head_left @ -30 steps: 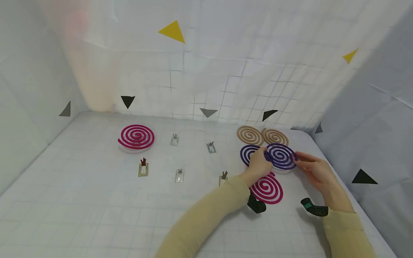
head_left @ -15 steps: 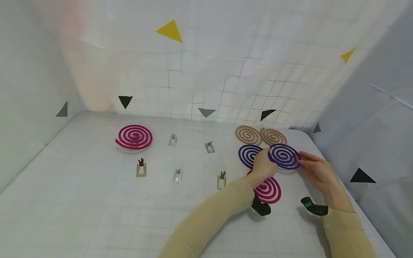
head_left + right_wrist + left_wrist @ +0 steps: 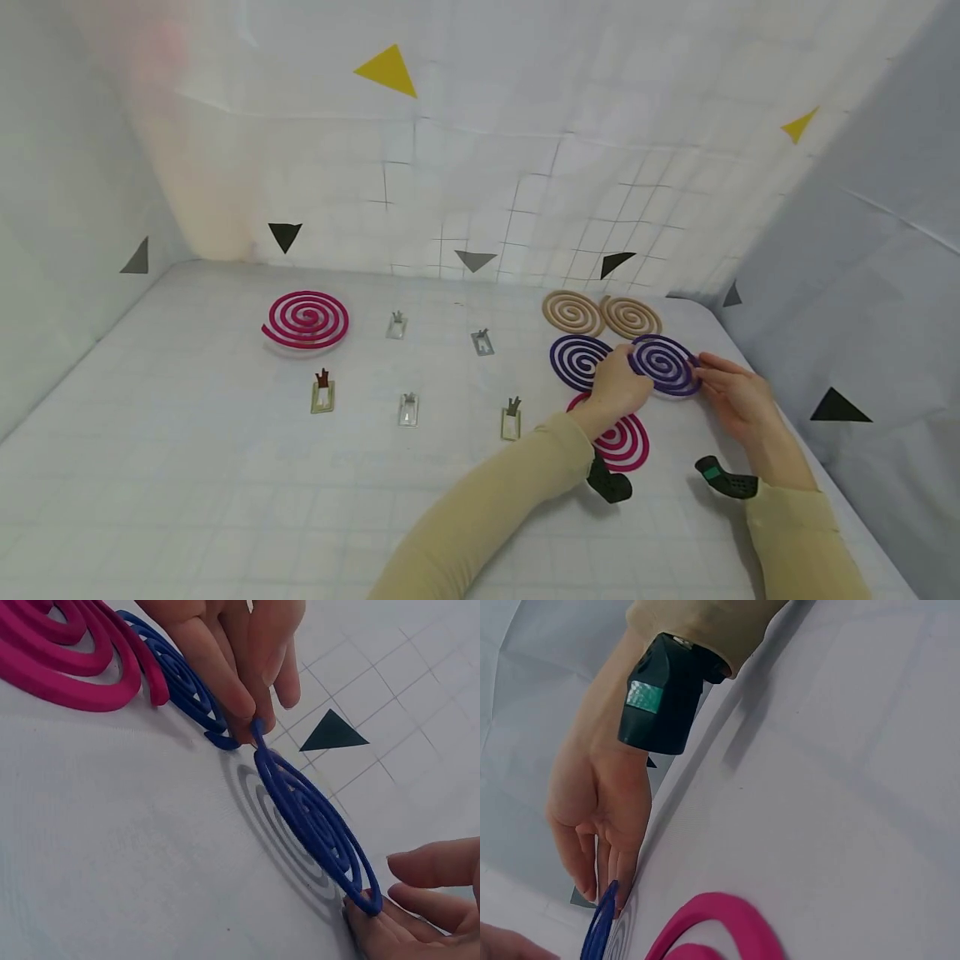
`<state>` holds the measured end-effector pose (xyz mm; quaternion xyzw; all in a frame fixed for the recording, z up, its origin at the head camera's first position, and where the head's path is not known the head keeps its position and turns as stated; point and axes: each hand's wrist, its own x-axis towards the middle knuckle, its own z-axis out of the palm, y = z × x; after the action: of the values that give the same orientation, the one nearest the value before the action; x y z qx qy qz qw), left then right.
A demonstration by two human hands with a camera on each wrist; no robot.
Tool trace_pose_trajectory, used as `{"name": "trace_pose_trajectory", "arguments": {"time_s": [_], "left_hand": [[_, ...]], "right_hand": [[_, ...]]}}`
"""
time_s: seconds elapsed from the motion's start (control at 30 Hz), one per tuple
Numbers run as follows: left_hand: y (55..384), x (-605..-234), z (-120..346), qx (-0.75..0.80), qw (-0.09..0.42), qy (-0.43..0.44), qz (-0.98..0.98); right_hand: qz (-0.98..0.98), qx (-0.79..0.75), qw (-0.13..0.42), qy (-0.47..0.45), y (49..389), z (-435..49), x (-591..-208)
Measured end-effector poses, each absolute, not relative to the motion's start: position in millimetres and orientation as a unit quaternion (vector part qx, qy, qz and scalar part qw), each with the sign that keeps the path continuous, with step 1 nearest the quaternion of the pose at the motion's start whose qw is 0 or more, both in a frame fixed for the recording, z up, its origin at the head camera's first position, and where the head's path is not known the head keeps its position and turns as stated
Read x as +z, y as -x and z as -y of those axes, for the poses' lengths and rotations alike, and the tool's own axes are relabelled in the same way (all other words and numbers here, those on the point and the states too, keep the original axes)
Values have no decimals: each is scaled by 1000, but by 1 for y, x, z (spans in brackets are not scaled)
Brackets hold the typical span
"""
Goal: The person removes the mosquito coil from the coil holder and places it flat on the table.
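A dark blue mosquito coil (image 3: 663,367) is lifted between both hands, its shadow lying apart on the table in the right wrist view. My left hand (image 3: 619,385) pinches its left edge. At the opposite edge, my right hand (image 3: 738,402) holds the rim among its fingertips; in the right wrist view its upper finger (image 3: 427,864) stands off the coil. A second blue coil (image 3: 573,363) lies flat, partly behind my left hand. Nearer me is a magenta coil (image 3: 636,446), partly covered by the left wrist.
Two tan coils (image 3: 570,312) lie side by side behind the blue ones. Another magenta coil (image 3: 303,320) stands slightly raised at the back left. Several small metal coil stands (image 3: 408,411) are spread over the middle. White sheeting (image 3: 862,250) walls the table's right side.
The lifted blue coil and my left hand have shifted slightly right against the coils on the table. My right hand keeps its place at the rim. The head view has turned slightly.
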<state>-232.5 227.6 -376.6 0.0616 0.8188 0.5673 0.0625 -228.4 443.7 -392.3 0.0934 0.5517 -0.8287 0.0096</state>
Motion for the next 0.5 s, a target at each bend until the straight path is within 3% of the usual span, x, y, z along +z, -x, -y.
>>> {"name": "trace_pose_trajectory", "arguments": {"time_s": [0.5], "left_hand": [[232, -381, -222, 557, 74, -81, -823]], "right_hand": [[-588, -800, -5, -120, 228, -438, -393]]}}
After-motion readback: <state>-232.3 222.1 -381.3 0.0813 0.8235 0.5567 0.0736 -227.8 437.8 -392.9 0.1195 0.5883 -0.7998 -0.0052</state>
